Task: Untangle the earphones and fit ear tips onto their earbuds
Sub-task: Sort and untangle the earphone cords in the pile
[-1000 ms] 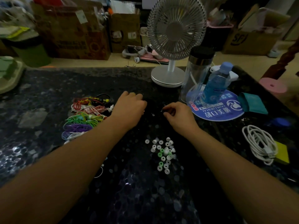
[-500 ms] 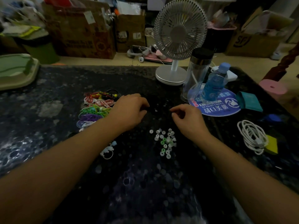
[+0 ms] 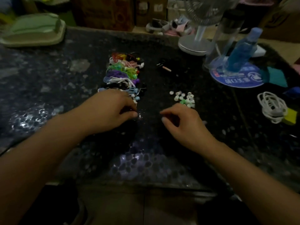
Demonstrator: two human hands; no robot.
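Both hands have drawn back toward the near edge of the tabletop since a second ago, and they now sit nearer than the heap of earphones and the scatter of ear tips instead of level with them. That heap of tangled earphones [image 3: 124, 73], coiled cords in red, yellow, green, purple, white, black and pale blue, runs in a column a little left of the middle of the dark speckled stone tabletop [image 3: 48, 82]. The left hand [image 3: 112, 111] rests knuckles up at the near end of the heap, its fingers curled under; whether they hold a cord or bud cannot be told in the dim light. The small white and green silicone ear tips [image 3: 184, 97] lie in a loose cluster to the right of the heap, just beyond the right hand [image 3: 183, 125]. That hand is loosely curled, forefinger and thumb bent toward each other; nothing can be made out between them.

Farther back lies a small black clip with a pale wooden peg [image 3: 164, 66]. Toward the far right corner stand the round base of a white desk fan [image 3: 194, 44], a clear tumbler [image 3: 227, 38] and a blue plastic bottle [image 3: 241, 49], the bottle on a round blue printed hand fan [image 3: 238, 78]. By the right edge lie a coiled white cable [image 3: 271, 106], a yellow pad [image 3: 291, 117] and a teal cloth [image 3: 276, 77]. A pale green tray [image 3: 32, 30] sits at the far left corner.
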